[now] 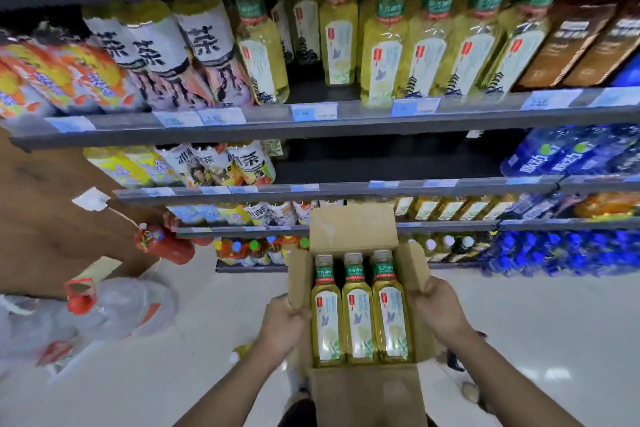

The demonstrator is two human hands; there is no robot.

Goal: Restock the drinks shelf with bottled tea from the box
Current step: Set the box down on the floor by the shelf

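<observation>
I hold an open cardboard box [349, 229] in front of me with both hands. My left hand [284, 322] grips its left side flap and my right hand [440, 308] grips its right side. Three bottles of yellow-green tea [360, 319] with green neck bands lie side by side in the box, caps pointing away from me. The drinks shelf [325, 114] ahead carries the same tea bottles [381, 45] in rows, with a dark gap [308, 83] between two of them.
Other tea and juice bottles [152, 55] fill the shelf's left part, brown drinks [585, 35] and blue bottles [568, 156] the right. Lower shelves [346, 187] hold more drinks. Large clear water jugs with red handles [114, 305] stand at the left on the white floor.
</observation>
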